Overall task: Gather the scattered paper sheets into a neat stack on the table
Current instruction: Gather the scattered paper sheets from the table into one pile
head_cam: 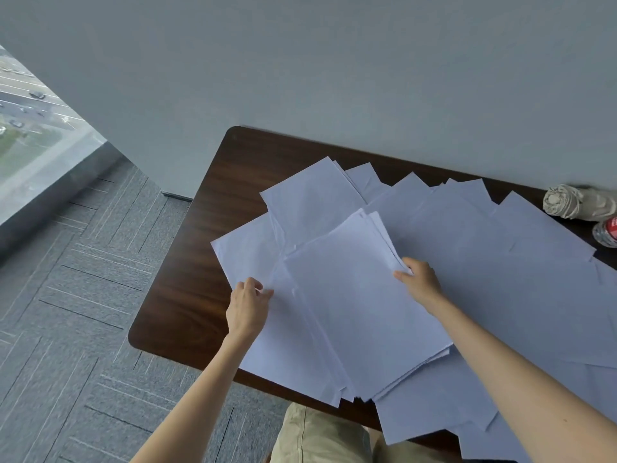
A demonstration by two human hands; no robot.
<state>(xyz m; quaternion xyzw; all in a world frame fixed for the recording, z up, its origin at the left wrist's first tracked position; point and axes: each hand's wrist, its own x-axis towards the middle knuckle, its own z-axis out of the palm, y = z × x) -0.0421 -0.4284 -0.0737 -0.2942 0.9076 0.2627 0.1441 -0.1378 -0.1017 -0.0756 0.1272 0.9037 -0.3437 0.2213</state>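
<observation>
The left hand (248,307) reaches in from the lower middle of the frame, fingers curled loosely and fingertips pressing flat on a lone white sheet (253,259) at centre left; it grips nothing. The right hand (421,282), forearm running in from the lower right, pinches the right edge of a partly gathered stack (360,305) at frame centre. More paper sheets (484,235) lie overlapped across the dark wood table (187,262), some overhanging its near edge. A crumpled cloth (567,202) and a bottle (609,232) sit at the right edge. Grey carpet (83,295) fills the lower left, a window (30,128) the upper left.
</observation>
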